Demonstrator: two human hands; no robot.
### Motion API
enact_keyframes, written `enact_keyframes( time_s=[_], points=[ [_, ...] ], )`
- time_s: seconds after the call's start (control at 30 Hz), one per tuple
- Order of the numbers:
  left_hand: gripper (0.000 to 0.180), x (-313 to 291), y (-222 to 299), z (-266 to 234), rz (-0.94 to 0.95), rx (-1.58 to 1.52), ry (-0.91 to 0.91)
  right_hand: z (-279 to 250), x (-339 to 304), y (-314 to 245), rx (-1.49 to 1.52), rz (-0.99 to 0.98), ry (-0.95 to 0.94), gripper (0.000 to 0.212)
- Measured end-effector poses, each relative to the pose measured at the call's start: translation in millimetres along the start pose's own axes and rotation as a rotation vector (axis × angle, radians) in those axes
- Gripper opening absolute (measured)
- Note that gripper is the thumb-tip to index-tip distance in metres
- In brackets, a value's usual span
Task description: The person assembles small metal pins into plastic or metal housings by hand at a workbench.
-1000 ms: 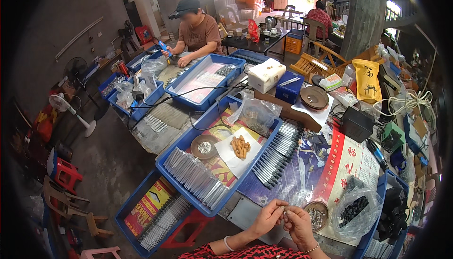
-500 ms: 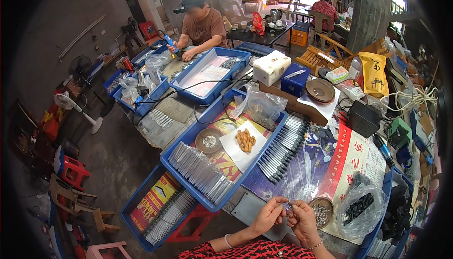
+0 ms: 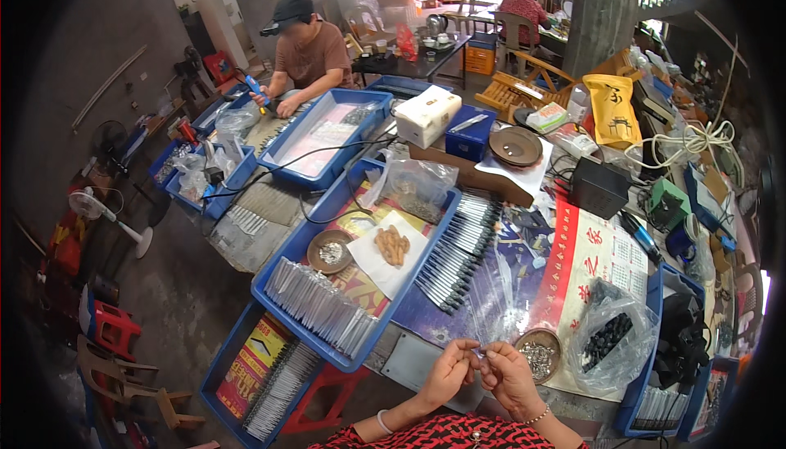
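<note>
My left hand (image 3: 446, 375) and my right hand (image 3: 509, 377) meet at the near table edge, fingertips pinched together. Between them is a tiny shiny, purplish-looking piece (image 3: 478, 353), too small to name and partly covered by the fingers. Just beyond my right hand is a round brown bowl (image 3: 558, 349) of small silvery metal parts (image 3: 537, 357). To its right lies a clear plastic bag (image 3: 591, 374) with black parts (image 3: 607, 341) inside. A grey flat plate (image 3: 413, 361) lies left of my left hand.
A long blue tray (image 3: 260, 292) holds slim silvery rods (image 3: 318, 302), a small dish (image 3: 314, 261) and tan finger-shaped pieces (image 3: 391, 246) on paper. Beside it lie rows of black-and-silver sticks (image 3: 460, 248). Across the table, a co-worker (image 3: 309, 58) holds a blue tool (image 3: 256, 89).
The view has turned to the right, so the surroundings sit farther left. My hands stay together with fingertips pinched.
</note>
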State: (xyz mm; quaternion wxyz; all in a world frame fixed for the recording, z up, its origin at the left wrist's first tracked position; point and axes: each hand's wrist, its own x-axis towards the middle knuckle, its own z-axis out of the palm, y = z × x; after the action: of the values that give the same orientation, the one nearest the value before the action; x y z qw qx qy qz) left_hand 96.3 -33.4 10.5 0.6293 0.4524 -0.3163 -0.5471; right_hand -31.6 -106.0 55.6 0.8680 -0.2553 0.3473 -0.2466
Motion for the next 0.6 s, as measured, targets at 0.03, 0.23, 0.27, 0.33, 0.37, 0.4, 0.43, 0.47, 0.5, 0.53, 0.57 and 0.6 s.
enact_keyframes(
  time_s=[0.03, 0.23, 0.27, 0.33, 0.37, 0.4, 0.43, 0.47, 0.5, 0.53, 0.57, 0.6],
  points=[
    [0.026, -1, 0, 0, 0.008, 0.002, 0.026, 2, 0, -1, -0.005, 0.012, -0.017, 0.012],
    [0.028, 2, -6, 7, 0.004, -0.190, 0.036, -4, -5, 3, -0.088, -0.055, -0.129, 0.014],
    [0.031, 2, -4, 8, -0.074, -0.315, 0.030, -4, -7, 3, -0.098, -0.068, -0.147, 0.015],
    [0.036, 2, 3, 9, -0.137, -0.513, -0.022, 3, -11, 4, -0.137, -0.047, -0.220, 0.015],
    [0.043, 3, 5, 10, -0.214, -0.705, -0.098, 6, -12, 6, -0.161, -0.040, -0.279, 0.015],
    [0.049, 4, -1, 9, -0.249, -0.651, -0.114, 6, -13, 7, -0.166, -0.002, -0.280, 0.016],
    [0.049, 2, 2, 12, -0.241, -0.658, -0.108, 5, -14, 8, -0.174, 0.005, -0.285, 0.016],
    [0.049, -1, 7, 17, -0.271, -0.680, -0.089, 4, -14, 9, -0.175, 0.039, -0.299, 0.016],
    [0.049, -3, 10, 20, -0.303, -0.703, -0.072, 2, -14, 10, -0.175, 0.072, -0.310, 0.016],
    [0.049, -4, 5, 18, -0.292, -0.708, -0.075, 1, -15, 11, -0.173, 0.069, -0.307, 0.016],
    [0.050, -5, -4, 13, -0.244, -0.690, -0.150, 0, -15, 12, -0.184, 0.067, -0.309, 0.016],
    [0.050, -6, -11, 10, -0.194, -0.670, -0.227, -2, -17, 15, -0.157, 0.052, -0.313, 0.016]
  ],
)
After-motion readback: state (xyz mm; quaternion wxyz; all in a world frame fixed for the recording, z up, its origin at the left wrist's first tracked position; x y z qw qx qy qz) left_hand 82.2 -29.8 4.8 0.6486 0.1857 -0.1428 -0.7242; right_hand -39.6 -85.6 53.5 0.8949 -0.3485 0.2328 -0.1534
